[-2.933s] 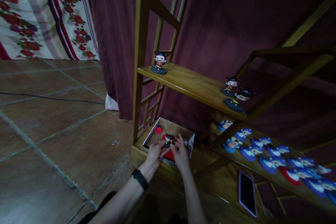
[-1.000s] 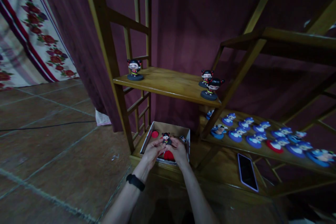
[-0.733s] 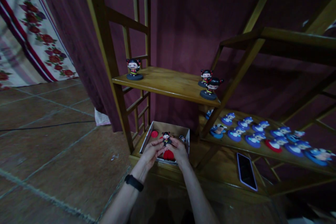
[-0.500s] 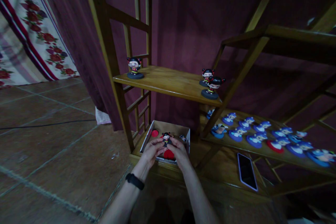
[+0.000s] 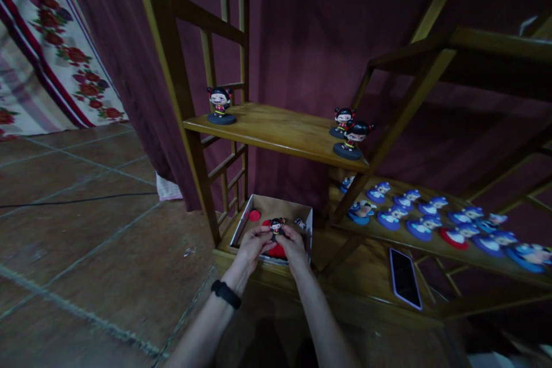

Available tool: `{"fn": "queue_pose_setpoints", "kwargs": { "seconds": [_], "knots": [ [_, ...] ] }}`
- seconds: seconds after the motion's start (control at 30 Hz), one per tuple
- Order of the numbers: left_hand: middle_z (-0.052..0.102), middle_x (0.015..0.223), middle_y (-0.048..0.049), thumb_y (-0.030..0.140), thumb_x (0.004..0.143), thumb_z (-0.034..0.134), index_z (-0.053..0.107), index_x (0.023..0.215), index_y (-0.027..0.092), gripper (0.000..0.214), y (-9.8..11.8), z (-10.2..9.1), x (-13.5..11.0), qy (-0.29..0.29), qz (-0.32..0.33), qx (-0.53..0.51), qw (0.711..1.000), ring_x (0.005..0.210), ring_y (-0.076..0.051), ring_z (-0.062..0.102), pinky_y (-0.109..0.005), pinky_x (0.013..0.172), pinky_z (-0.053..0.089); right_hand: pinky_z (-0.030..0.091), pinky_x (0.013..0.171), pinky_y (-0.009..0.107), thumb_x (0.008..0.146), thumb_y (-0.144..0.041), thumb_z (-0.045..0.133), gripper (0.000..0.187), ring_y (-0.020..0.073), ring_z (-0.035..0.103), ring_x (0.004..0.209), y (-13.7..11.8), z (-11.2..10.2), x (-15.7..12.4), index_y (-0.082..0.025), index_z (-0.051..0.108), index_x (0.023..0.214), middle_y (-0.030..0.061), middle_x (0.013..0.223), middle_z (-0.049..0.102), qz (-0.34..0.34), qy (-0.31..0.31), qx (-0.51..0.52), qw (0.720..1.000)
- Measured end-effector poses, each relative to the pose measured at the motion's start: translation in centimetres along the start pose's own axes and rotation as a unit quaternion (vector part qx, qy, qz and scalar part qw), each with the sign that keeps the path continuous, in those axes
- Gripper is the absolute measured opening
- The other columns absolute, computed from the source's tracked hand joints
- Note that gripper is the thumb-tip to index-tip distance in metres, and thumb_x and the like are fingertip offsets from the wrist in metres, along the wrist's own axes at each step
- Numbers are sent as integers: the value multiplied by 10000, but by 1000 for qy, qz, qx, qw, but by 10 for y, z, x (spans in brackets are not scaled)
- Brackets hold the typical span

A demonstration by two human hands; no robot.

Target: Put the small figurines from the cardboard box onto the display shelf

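Observation:
Between my two hands, over a white cardboard box (image 5: 282, 204), is a small black-haired figurine (image 5: 276, 226) in red and black on a dark base. My left hand (image 5: 253, 246), with a black band on its wrist, grips the base from the left. From the other side, my right hand (image 5: 294, 246) pinches it too. Inside the box lie a round red piece (image 5: 254, 215), more red pieces and a small figure (image 5: 300, 222), partly hidden by my hands. On the shelf above stand three similar figurines, one at the left (image 5: 220, 104) and two at the right (image 5: 350, 138).
A lower shelf (image 5: 345, 224) at the right bears several blue and purple figurines (image 5: 425, 226), one on a red base. A phone (image 5: 405, 279) lies on the bottom board. Wooden posts frame the shelves. A dark curtain (image 5: 125, 69) and tiled floor (image 5: 86, 253) are at the left.
My hands and the figurine between them have shifted only slightly; both hands keep hold of it. The view has tilted a little.

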State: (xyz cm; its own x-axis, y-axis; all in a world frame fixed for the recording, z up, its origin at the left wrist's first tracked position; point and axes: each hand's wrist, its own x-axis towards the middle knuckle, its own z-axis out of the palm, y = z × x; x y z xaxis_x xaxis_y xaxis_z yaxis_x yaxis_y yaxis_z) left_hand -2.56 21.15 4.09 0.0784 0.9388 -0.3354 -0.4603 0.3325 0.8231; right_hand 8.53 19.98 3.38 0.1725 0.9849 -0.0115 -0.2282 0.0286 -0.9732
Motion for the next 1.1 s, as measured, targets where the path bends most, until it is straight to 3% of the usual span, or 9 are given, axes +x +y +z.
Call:
{"fn": "queue_pose_setpoints", "kwargs": {
  "seconds": [0.3, 0.43, 0.53, 0.63, 0.73, 0.87, 1.1],
  "knots": [
    [654, 671, -49, 22, 630, 662, 587, 771, 110, 183, -2, -4, 3, 1, -8, 3, 1000, 550, -129, 621, -275, 558, 548, 457, 825, 330, 556, -155, 579, 322, 198, 625, 848, 2, -1, -2, -198, 683, 858, 2, 855, 711, 20, -5, 45, 999],
    [659, 704, -49, 62, 653, 665, 591, 806, 115, 178, 1, -6, 1, -26, 0, -4, 1000, 556, -113, 618, -267, 591, 548, 447, 846, 334, 570, -167, 590, 335, 200, 617, 883, 3, -1, -1, -200, 673, 893, 2, 878, 705, 32, -4, 81, 996],
    [666, 753, -51, 82, 644, 684, 593, 851, 122, 229, 1, -8, -7, -59, 27, -10, 998, 614, -121, 633, -262, 627, 546, 442, 863, 353, 588, -175, 588, 359, 207, 613, 906, 3, -1, -4, -200, 662, 938, 8, 899, 702, 35, -41, 117, 992],
    [669, 764, -42, 95, 603, 726, 590, 928, 139, 355, 0, -11, -21, -76, 56, -8, 996, 682, -141, 647, -272, 666, 543, 431, 887, 369, 595, -182, 602, 376, 218, 602, 945, 0, 0, -13, -193, 654, 967, 19, 938, 697, 27, -76, 125, 989],
    [667, 720, -25, 117, 577, 752, 593, 974, 141, 428, 1, -13, -38, -87, 68, 3, 994, 671, -135, 647, -268, 687, 536, 430, 893, 376, 590, -196, 640, 412, 220, 600, 960, -5, 1, -29, -198, 640, 1001, 24, 972, 690, 32, -74, 124, 989],
    [684, 773, -63, 125, 563, 764, 621, 943, 108, 406, 10, -12, -67, -108, 54, 26, 992, 693, -145, 651, -266, 710, 527, 423, 911, 385, 601, -223, 674, 466, 220, 584, 1000, -16, -1, -62, -210, 611, 1062, 36, 1042, 667, 11, -94, 132, 987],
    [689, 809, -93, 103, 575, 752, 642, 851, 95, 298, 22, -1, -134, -95, 18, 8, 995, 688, -149, 652, -265, 692, 530, 401, 954, 418, 614, -267, 696, 479, 226, 572, 1041, -49, -5, -127, -229, 592, 1080, 48, 1115, 635, -37, -93, 116, 988]
  ]
}}
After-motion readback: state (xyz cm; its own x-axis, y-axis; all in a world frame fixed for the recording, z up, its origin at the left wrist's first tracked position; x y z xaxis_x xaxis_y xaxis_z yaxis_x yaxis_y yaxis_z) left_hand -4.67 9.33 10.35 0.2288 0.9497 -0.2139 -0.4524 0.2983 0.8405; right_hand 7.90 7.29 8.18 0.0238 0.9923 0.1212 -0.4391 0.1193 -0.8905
